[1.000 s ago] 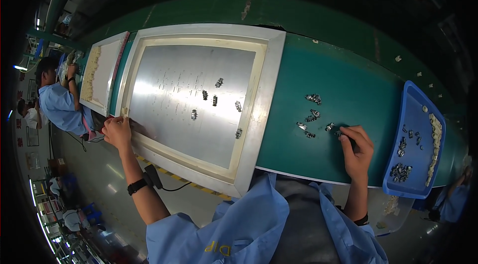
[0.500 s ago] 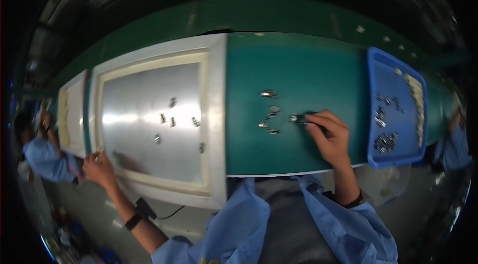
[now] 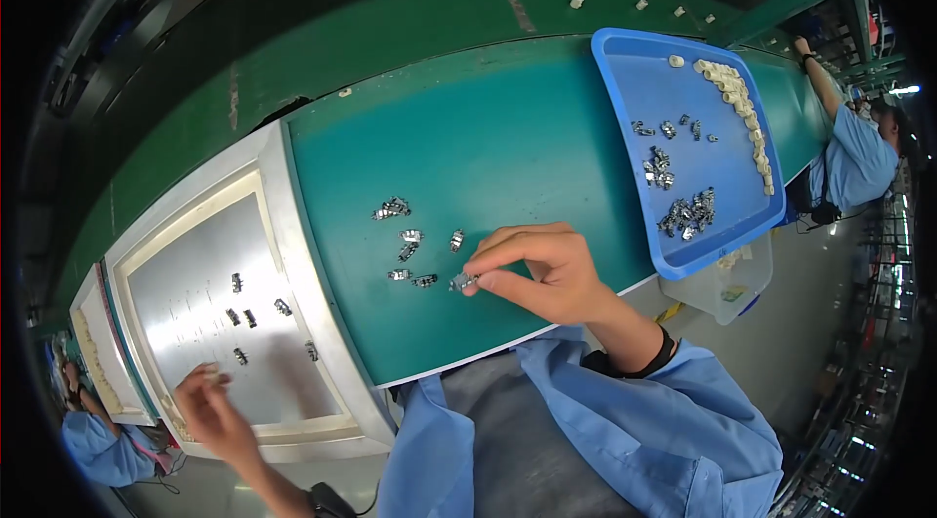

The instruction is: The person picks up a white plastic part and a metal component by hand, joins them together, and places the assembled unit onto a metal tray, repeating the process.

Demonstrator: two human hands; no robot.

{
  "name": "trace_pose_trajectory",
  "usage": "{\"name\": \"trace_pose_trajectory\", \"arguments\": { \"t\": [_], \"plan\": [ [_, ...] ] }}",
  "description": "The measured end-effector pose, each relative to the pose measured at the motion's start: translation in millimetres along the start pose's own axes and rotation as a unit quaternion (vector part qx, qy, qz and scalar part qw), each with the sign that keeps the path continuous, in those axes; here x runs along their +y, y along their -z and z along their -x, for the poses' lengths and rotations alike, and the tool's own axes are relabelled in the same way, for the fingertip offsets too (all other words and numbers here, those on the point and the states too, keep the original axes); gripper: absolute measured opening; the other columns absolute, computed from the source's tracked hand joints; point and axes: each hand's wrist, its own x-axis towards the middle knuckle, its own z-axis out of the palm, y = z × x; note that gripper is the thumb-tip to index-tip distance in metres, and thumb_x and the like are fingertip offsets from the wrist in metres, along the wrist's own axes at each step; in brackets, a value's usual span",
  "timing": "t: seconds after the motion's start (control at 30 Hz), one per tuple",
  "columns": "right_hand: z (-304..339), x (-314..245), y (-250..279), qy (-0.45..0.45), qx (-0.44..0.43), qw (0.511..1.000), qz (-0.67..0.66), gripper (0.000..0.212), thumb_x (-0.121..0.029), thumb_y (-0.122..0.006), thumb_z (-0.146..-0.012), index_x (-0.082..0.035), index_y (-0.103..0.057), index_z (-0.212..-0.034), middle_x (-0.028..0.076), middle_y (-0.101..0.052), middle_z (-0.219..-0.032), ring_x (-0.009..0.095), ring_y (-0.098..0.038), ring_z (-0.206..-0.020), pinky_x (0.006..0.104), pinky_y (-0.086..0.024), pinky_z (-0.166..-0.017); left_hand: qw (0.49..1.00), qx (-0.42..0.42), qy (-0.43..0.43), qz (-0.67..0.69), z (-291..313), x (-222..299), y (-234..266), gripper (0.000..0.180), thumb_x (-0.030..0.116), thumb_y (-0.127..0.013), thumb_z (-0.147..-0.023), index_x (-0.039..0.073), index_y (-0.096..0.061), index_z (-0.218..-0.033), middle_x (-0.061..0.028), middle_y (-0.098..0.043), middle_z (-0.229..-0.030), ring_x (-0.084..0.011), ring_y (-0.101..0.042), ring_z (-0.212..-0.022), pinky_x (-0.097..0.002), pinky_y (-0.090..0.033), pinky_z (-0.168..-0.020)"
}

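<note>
Far left: a co-worker (image 3: pixel 98 445) in a blue shirt shows at the lower-left rim, beside a second framed plate (image 3: pixel 93 362) only partly in view.
Left hand: the left hand (image 3: pixel 210 411) hovers over the near edge of the plate, fingers curled together with something small and pale at the fingertips; what it is cannot be made out.
Plate: a shiny metal plate (image 3: pixel 195 313) in a pale frame (image 3: pixel 293 254) lies on the left part of the surface; several small dark parts (image 3: pixel 244 318) lie scattered on it, well apart from each other.
Surface: a green surface (image 3: pixel 508 137) runs from left to right, curved by the lens.
Clips: a loose group of small silver clips (image 3: pixel 405 240) lies on the surface between the frame and the right hand.
Right hand: the right hand (image 3: pixel 537 269) rests on the surface with thumb and forefinger pinched on one clip (image 3: pixel 461 281), which touches the surface at the right end of the group; a dark band sits on the wrist.
Tray: a blue tray (image 3: pixel 625 59) lies to the right, near the surface's front edge; it holds more silver clips in small heaps and a row of cream pieces (image 3: pixel 737 93) along its far-right side.
Far right: another person (image 3: pixel 859 152) in blue works at the right rim.
</note>
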Motion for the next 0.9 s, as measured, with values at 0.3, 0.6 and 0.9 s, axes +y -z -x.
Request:
{"name": "trace_pose_trajectory", "arguments": {
  "t": [0.3, 0.6, 0.9],
  "plan": [
    [-16.8, -29.1, -16.8, 0.14, -0.034, 0.989, 0.038, 0.019, 0.004, -0.082, -0.085, 0.005, -0.077, -0.103, 0.016, -0.075, -0.09, 0.025, -0.069, -0.073, 0.0359, -0.054, -0.067, 0.952, -0.174, -0.116, 0.226, 20.1, 156.9, -124.8, 0.014, 0.001, -0.056, -0.103, -0.007, -0.062, -0.111, -0.0222, -0.066, -0.106, -0.023, -0.07, -0.082, -0.0316, -0.058, -0.073],
    [-22.6, -41.8, -18.3, 0.264, 0.008, 0.956, 0.126, 0.02, -0.006, -0.086, -0.083, 0.004, -0.075, -0.096, 0.011, -0.07, -0.082, 0.024, -0.061, -0.062, 0.0373, -0.051, -0.06, 0.958, -0.111, -0.224, 0.136, 28.2, 174.3, -143.3, 0.026, -0.004, -0.051, -0.101, -0.005, -0.065, -0.124, -0.023, -0.064, -0.108, -0.0283, -0.072, -0.082, -0.034, -0.06, -0.068],
    [-19.4, -42.9, -21.0, 0.281, 0.015, 0.947, 0.152, 0.018, -0.009, -0.085, -0.083, 0.002, -0.072, -0.09, 0.009, -0.066, -0.077, 0.021, -0.058, -0.057, 0.0358, -0.049, -0.058, 0.954, -0.078, -0.252, 0.144, 39.4, 174.7, -148.4, 0.031, -0.01, -0.05, -0.098, -0.003, -0.066, -0.123, -0.0234, -0.061, -0.115, -0.0312, -0.071, -0.083, -0.0377, -0.064, -0.067]
  ]
}}
